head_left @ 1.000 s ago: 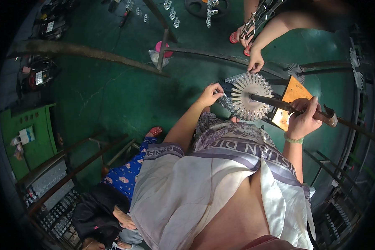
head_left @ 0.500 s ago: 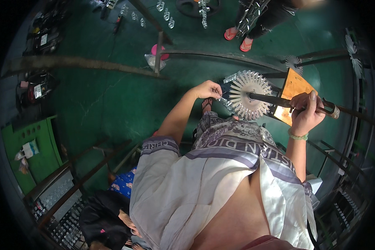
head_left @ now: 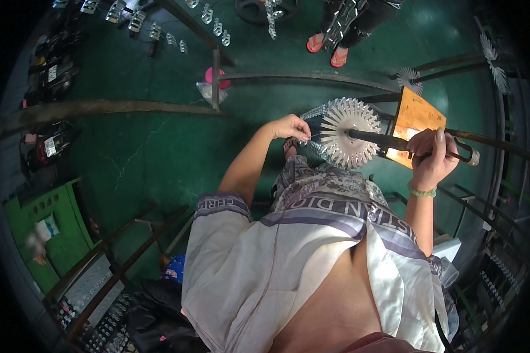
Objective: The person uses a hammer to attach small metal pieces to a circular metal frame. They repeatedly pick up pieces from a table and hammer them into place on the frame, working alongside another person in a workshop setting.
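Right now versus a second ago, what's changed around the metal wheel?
The co-worker's hand at the upper edge of the finned metal wheel has come away and is out of view. Unchanged: the left hand stays at the wheel's left side; the right hand stays closed around the dark bar.

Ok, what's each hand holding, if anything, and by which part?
The right hand grips the dark rod near its outer end, away from the slotted disc. The left hand is beside the disc; what it holds, if anything, is unclear.
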